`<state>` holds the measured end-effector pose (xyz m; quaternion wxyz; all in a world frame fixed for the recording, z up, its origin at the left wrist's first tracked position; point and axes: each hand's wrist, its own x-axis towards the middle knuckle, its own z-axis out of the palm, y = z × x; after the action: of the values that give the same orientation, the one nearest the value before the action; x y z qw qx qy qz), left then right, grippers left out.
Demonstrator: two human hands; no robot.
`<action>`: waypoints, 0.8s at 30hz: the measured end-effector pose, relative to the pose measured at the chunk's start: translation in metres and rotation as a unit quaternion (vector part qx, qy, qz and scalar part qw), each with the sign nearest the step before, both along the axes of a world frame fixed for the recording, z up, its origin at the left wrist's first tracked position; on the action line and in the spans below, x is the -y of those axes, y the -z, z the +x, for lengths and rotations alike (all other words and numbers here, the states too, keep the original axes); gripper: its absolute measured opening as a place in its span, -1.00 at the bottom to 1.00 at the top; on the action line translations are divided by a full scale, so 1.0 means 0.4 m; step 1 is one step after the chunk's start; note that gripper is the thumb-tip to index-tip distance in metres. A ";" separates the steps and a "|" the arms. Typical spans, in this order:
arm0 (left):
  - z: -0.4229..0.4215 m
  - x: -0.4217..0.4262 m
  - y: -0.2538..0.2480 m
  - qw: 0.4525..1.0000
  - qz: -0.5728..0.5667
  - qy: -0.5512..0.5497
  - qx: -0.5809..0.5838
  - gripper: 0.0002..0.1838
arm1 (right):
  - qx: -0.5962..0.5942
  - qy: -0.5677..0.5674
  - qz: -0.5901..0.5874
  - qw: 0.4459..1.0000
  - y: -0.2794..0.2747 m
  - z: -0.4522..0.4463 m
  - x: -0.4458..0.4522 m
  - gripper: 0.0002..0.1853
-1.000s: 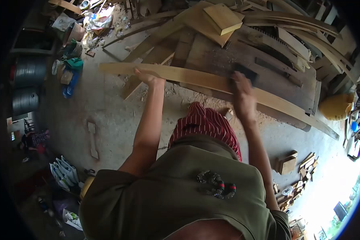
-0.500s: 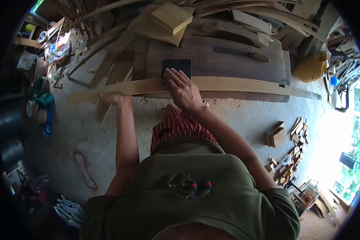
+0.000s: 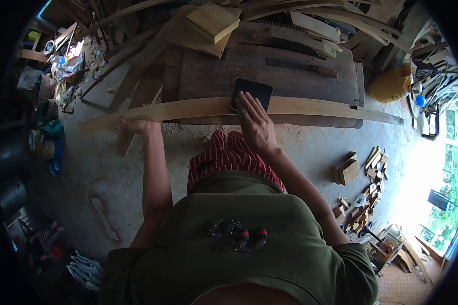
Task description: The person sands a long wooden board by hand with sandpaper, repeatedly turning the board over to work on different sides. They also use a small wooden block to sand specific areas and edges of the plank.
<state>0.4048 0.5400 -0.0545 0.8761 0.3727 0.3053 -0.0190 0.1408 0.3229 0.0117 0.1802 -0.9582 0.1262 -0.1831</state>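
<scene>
A long, pale, slightly curved wooden strip point(image 3: 310, 107) lies across the front of the dark workbench point(image 3: 208, 71), its left end reaching past the bench. My left hand point(image 3: 140, 125) is wrapped round the strip near that end, thumb below. Under my right hand point(image 3: 257, 122) is a black flat sheet point(image 3: 262, 90), pressed on the strip's top; the fingers lie stretched and close together over it. Behind the strip, a dark blade with a wooden handle point(image 3: 323, 71) rests on the bench.
Wooden blocks point(image 3: 213, 23) are stacked at the bench's back left, with curved boards point(image 3: 351, 23) behind. A yellow sack point(image 3: 389, 84) stands right of the bench. Wood offcuts point(image 3: 374, 178) lie on the floor. A person point(image 3: 48, 239) is at the far left.
The camera view has swung round. Over the last half second my right hand and the black sheet have slid right along the strip, while my left hand keeps its place on it.
</scene>
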 end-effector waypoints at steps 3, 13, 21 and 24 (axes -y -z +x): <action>0.005 0.000 0.004 1.000 0.001 -0.003 -0.002 -0.18 | -0.027 0.036 -0.008 0.999 -0.011 -0.078 0.069 -0.53; -0.022 0.016 -0.025 1.000 0.002 -0.016 0.009 -0.23 | -0.005 -0.026 0.011 1.000 -0.005 0.065 -0.022 -0.53; 0.063 -0.111 0.062 0.997 0.005 0.078 -0.017 -0.22 | -0.106 -0.054 -0.014 0.993 -0.068 -0.136 0.169 -0.49; 0.018 -0.051 -0.026 0.995 0.089 0.025 -0.031 -0.18 | -0.087 -0.047 0.005 0.995 -0.025 -0.068 0.147 -0.46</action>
<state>0.4119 0.5605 -0.0442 0.8287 0.4561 0.3233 -0.0246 0.1136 0.2639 0.0216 0.1819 -0.9743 0.0977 -0.0895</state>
